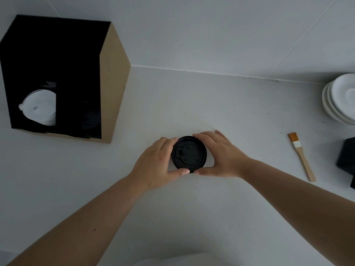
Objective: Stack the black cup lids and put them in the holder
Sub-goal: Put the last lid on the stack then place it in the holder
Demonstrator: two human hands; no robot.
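Note:
A stack of black cup lids (189, 153) stands on the white counter in the middle of the view. My left hand (156, 164) wraps its left side and my right hand (221, 154) wraps its right side, thumbs meeting at the near edge. How many lids are in the stack cannot be told. The holder (113, 83), a black and brown box, stands at the far left. Its left slot holds white lids (41, 107); its right slot is dark, with what seem to be black lids low inside.
A wooden pastry brush (302, 157) lies to the right of my hands. White saucers (340, 100) are stacked at the right edge by the wall. A black object (347, 159) sits at the right edge. The wall runs along the back.

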